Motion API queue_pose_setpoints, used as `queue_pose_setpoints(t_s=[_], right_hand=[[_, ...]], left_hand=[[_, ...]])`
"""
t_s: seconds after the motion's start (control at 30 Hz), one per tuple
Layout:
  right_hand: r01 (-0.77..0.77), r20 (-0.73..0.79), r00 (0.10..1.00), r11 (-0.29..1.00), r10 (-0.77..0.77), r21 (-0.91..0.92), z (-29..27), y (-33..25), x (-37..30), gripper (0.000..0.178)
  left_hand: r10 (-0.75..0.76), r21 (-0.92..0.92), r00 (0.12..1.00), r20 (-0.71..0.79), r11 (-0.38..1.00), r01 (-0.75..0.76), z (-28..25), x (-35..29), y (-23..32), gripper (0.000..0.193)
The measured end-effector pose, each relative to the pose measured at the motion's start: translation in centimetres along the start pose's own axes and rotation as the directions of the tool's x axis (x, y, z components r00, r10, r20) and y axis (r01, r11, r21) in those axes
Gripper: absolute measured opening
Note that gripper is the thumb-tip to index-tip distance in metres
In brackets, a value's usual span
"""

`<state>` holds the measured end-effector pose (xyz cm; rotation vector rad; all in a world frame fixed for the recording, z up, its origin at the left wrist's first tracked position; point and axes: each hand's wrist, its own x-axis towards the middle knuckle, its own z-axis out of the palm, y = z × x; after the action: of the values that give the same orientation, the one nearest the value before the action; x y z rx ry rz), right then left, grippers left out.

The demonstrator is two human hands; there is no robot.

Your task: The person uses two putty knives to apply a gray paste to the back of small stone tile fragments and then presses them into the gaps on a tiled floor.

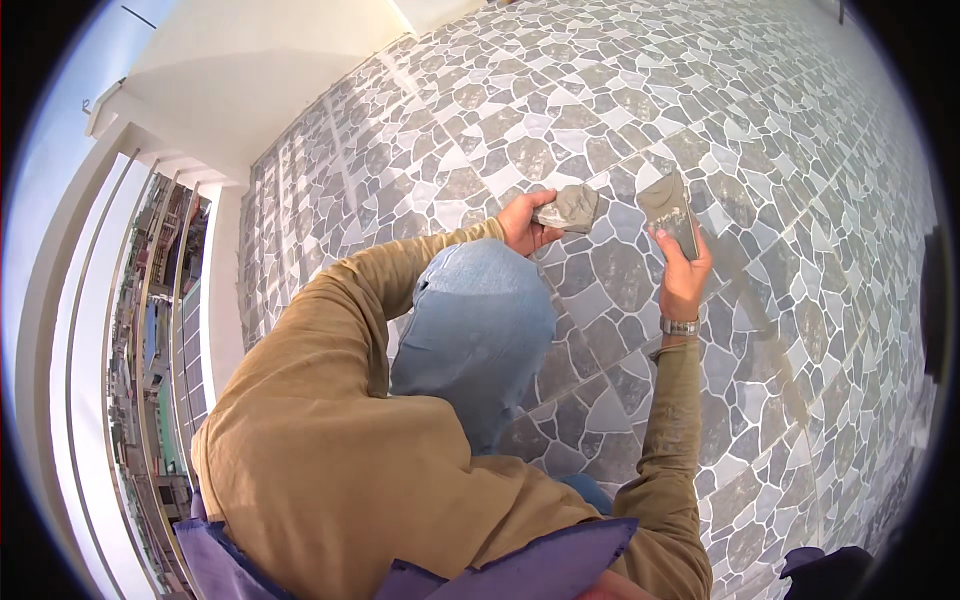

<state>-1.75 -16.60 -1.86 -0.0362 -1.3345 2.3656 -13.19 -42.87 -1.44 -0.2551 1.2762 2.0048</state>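
Observation:
My left hand (527, 222) is closed on the edge of a small flat piece with wet grey mortar (572, 209) heaped on it. Opposite it, my right hand (683, 268), with a metal watch at the wrist, grips a longer flat rectangular piece (668, 210), also smeared with grey mortar toward its far end. Whether these are scrapers or tile pieces cannot be made out under the mortar. Both are held apart from each other, above the stone-patterned floor tiles (620, 275). My knee in blue jeans (480, 310) rises between the forearms.
A white wall (250, 85) borders the tiles at the far left. Left of me stands a railing (150, 290) with thin bars, and buildings show beyond it. A dark object (828, 572) lies at the lower right. A damp-looking streak (755, 300) crosses the tiles at right.

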Motion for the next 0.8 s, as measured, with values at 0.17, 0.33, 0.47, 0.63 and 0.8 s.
queue_pose_setpoints(t_s=[0.17, 0.33, 0.47, 0.63, 0.8], right_hand=[[-0.049, -0.098, 0.994, 0.998, 0.045, -0.044, 2.8, 2.9, 1.2, 0.052], [0.016, -0.049, 0.998, 0.87, -0.046, -0.492, 9.5, 5.7, 3.0, 0.053], [0.354, 0.245, 0.932, 0.534, -0.265, -0.768, 10.9, 9.1, 5.5, 0.062], [0.284, 0.212, 0.945, 0.3, -0.25, -0.911, 7.2, 9.7, 7.8, 0.066], [0.017, 0.009, 0.989, 0.054, -0.15, -0.998, 3.1, 6.2, 8.3, 0.049]], left_hand=[[-0.096, -0.137, 0.985, 0.142, 0.984, 0.116, -4.1, 2.0, 2.5, 0.039], [-0.186, -0.216, 0.962, 0.198, 0.949, 0.228, -5.5, 5.6, 5.5, 0.037], [-0.235, -0.185, 0.923, 0.305, 0.936, 0.3, -5.9, 9.3, 7.1, 0.037], [-0.253, -0.087, 0.867, 0.43, 0.944, 0.318, -4.8, 14.1, 8.4, 0.037], [-0.145, -0.007, 0.834, 0.533, 0.985, 0.175, -3.1, 18.4, 10.0, 0.043]])
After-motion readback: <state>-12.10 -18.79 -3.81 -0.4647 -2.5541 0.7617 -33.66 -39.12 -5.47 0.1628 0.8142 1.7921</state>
